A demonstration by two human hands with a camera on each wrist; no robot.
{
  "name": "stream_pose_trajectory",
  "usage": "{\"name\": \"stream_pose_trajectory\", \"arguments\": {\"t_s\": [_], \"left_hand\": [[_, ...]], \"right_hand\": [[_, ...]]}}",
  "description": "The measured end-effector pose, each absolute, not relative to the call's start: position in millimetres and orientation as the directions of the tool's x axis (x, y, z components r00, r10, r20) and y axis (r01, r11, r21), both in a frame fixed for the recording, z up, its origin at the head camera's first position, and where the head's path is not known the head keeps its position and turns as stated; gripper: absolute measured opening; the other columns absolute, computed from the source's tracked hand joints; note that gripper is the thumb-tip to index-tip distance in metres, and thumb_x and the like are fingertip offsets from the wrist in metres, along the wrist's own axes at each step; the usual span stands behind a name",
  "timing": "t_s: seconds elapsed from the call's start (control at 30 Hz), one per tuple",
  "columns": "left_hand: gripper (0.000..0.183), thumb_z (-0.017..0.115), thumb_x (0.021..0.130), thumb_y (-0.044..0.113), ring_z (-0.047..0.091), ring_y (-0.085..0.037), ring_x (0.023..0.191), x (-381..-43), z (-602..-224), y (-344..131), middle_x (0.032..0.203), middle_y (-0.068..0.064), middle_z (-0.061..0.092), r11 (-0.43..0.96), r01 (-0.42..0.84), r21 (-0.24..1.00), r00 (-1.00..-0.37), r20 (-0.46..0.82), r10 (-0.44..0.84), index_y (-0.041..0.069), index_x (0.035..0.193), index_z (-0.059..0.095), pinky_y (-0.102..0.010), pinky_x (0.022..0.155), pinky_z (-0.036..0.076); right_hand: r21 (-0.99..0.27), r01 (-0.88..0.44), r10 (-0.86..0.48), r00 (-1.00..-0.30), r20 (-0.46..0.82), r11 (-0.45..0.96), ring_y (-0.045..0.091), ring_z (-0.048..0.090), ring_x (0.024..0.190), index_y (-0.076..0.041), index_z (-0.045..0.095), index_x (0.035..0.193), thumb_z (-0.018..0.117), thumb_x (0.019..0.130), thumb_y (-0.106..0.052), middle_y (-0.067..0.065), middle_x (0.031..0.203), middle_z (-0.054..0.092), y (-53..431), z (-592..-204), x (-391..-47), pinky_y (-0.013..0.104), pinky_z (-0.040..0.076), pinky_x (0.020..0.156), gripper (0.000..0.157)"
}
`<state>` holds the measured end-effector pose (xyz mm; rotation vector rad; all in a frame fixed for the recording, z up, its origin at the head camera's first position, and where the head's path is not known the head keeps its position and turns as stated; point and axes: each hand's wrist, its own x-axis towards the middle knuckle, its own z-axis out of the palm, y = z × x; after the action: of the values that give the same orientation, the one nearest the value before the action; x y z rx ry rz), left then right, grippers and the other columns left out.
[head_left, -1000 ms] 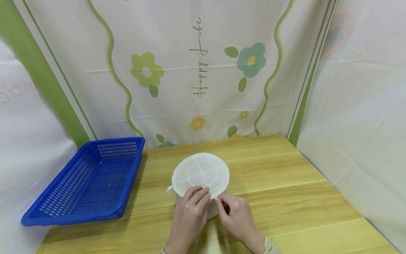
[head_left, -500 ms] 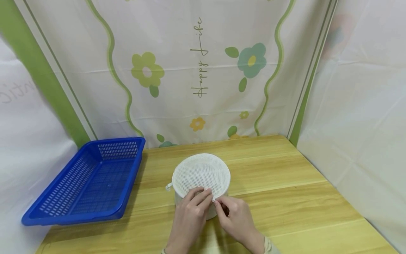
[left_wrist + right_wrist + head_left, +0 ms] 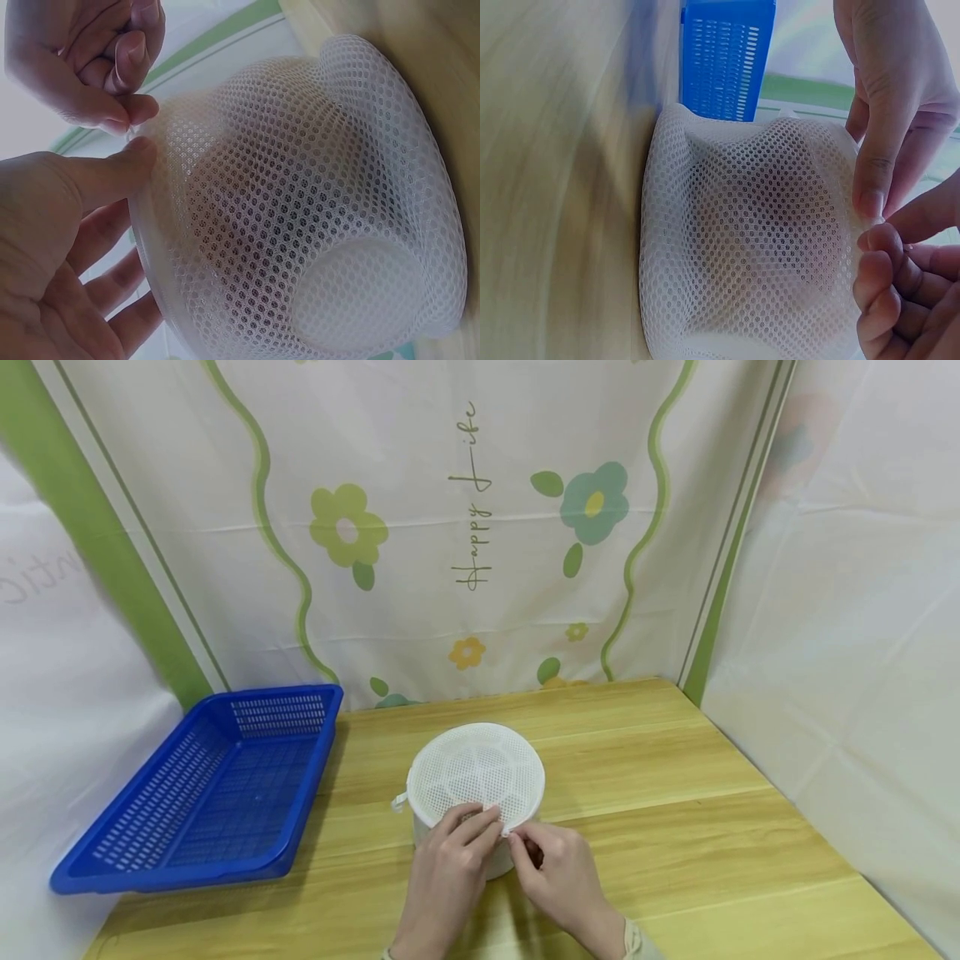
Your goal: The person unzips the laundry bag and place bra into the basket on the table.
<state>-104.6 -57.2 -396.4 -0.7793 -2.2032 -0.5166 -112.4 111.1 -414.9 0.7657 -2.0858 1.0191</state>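
A round white mesh laundry bag (image 3: 480,768) stands upright on the table, its flat mesh top facing up. Through the netting in the left wrist view, darker shapes and a pale disc show. My left hand (image 3: 453,864) holds the front rim, thumb on the near side and fingers over the top. Right beside that thumb, my right hand (image 3: 558,872) pinches a small white piece at the rim, like a zipper pull, mostly hidden by the fingertips. Both hands meet at the rim in the right wrist view too. A white fabric loop (image 3: 399,802) sticks out at the bag's left.
On the left of the wooden table (image 3: 675,843) sits a blue plastic basket (image 3: 281,860) with slotted walls. A floral curtain (image 3: 420,468) hangs along the table's back edge, and white cloth (image 3: 847,610) hangs along the right.
My right fingertips have shifted slightly left and toward me along the rim, and the bag's top has moved a touch to the right. In the last half second, hardly anything differs.
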Motion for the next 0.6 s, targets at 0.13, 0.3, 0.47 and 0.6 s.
{"name": "stream_pose_trajectory", "arguments": {"t_s": [0.13,0.3,0.47,0.6], "left_hand": [[0.019,0.08,0.076,0.004,0.064,-0.024,0.104,-105.1,-396.5,-56.7,0.108,-0.004,0.072,0.732,0.671,0.12,-0.537,0.759,0.368,0.007,0.095,0.079,-0.033,0.091,0.052],[0.016,0.079,0.077,0.003,0.063,-0.024,0.104,-104.4,-396.1,-55.7,0.107,-0.003,0.072,0.738,0.664,0.117,-0.544,0.753,0.37,0.008,0.093,0.079,-0.032,0.089,0.053],[0.016,0.08,0.077,0.003,0.063,-0.023,0.104,-104.2,-395.3,-55.5,0.107,-0.002,0.072,0.747,0.656,0.11,-0.549,0.749,0.372,0.009,0.091,0.079,-0.032,0.088,0.054],[0.016,0.078,0.076,0.003,0.064,-0.024,0.102,-104.9,-395.5,-55.8,0.106,-0.003,0.073,0.745,0.662,0.085,-0.523,0.764,0.378,0.008,0.09,0.079,-0.032,0.086,0.054]], "right_hand": [[-0.442,-0.722,-0.193,-0.612,0.767,0.533,-0.011,0.037,0.052,-0.014,0.069,0.075,0.071,0.078,0.003,-0.02,0.062,0.047,110.6,-413.3,-111.3,0.007,0.031,0.041,0.018],[-0.438,-0.708,-0.188,-0.618,0.763,0.553,-0.011,0.037,0.051,-0.013,0.067,0.072,0.07,0.077,0.003,-0.02,0.061,0.046,111.2,-411.8,-110.4,0.007,0.032,0.041,0.018],[-0.433,-0.696,-0.179,-0.622,0.762,0.573,-0.01,0.037,0.051,-0.013,0.066,0.07,0.071,0.076,0.003,-0.02,0.06,0.045,111.6,-411.1,-110.5,0.008,0.032,0.041,0.018],[-0.451,-0.672,-0.153,-0.64,0.753,0.587,-0.01,0.037,0.05,-0.012,0.067,0.07,0.07,0.076,0.004,-0.02,0.059,0.046,111.8,-410.2,-110.3,0.008,0.032,0.04,0.018]]}}
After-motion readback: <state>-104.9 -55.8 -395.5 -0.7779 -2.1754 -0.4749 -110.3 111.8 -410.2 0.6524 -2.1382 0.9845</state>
